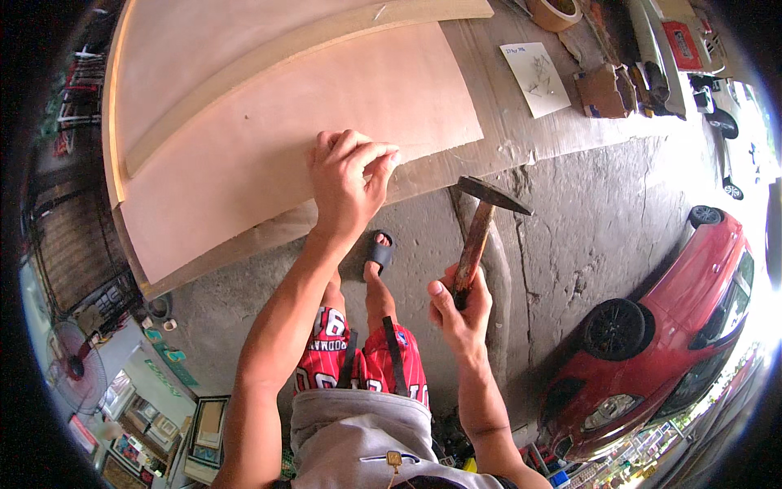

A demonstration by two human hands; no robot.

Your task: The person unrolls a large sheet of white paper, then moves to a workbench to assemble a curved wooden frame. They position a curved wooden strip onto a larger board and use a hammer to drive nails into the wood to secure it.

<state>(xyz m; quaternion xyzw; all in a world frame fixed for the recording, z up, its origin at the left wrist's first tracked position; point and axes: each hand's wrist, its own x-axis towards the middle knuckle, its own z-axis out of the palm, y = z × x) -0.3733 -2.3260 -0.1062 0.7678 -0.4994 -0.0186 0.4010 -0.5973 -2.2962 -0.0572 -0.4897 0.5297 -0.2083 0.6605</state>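
Observation:
My right hand (463, 314) grips a hammer (475, 248) by its worn wooden handle. The dark metal head is raised, off the table's near edge and to the right of my left hand (349, 175). That left hand is closed in a pinch above the near edge of a pale plywood sheet (383, 90). Whatever sits between its fingertips is too small to make out. A long wooden strip (269, 57) lies across the sheet, beyond my left hand. A lighter wooden strip (114, 122) runs along the left edge.
On the worktable (481, 77), right of the sheet, lies white paper (547, 104) with several small nails. Beyond are a tape roll (555, 12) and a torn cardboard box (607, 91). A red car (652, 342) stands at right on the concrete floor; a fan (77, 363) is at left.

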